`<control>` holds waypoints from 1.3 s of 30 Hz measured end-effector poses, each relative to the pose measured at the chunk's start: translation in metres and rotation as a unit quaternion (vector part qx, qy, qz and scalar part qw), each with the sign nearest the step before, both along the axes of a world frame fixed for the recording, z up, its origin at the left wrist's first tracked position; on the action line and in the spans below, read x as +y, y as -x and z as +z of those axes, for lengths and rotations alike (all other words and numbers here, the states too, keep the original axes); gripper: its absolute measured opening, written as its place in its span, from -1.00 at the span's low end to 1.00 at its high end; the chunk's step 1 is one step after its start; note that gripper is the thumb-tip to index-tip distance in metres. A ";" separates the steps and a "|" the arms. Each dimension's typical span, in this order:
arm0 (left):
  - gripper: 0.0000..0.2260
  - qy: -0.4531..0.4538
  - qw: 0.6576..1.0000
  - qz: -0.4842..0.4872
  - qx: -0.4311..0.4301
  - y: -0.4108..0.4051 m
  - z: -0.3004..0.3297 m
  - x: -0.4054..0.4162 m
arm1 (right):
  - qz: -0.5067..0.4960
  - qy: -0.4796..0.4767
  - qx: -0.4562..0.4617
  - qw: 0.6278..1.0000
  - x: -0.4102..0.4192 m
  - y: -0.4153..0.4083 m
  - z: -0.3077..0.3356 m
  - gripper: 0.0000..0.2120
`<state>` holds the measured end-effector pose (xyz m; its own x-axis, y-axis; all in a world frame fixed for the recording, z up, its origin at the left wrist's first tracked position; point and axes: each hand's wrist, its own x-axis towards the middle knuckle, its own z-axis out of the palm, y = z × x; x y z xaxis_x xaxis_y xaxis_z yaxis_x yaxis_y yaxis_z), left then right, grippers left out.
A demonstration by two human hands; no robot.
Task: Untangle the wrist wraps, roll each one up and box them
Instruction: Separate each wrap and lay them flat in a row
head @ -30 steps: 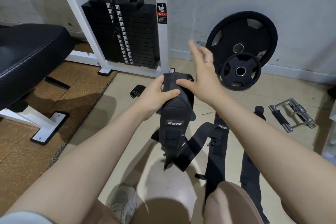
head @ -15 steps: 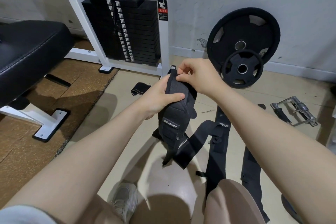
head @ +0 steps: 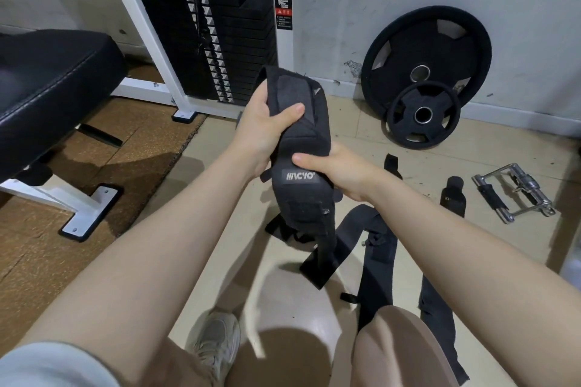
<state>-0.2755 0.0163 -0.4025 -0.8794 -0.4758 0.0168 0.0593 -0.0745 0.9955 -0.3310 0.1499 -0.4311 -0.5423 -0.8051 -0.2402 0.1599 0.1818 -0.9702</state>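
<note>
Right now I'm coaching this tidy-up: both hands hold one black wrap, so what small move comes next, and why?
Probably lift the wrist wrap higher, drawing its tail out of the straps on the floor. The left hand grips its top, the right hand its middle, but the tail hangs down among them.

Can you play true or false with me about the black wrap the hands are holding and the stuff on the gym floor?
1. Both hands hold the black wrap. True: the left hand grips its upper part, the right hand its middle.
2. The wrap is neatly rolled up in a box. False: it hangs down loose, and no box shows.
3. Two weight plates lean against the wall. True.
4. The metal handle hangs from the machine. False: it lies on the floor.
5. More black straps lie on the floor. True.
</note>
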 end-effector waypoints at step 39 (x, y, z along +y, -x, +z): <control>-0.87 0.051 0.926 -0.287 -0.241 0.001 -0.078 0.039 | -0.203 0.176 -0.163 0.949 0.031 0.047 -0.025 -0.53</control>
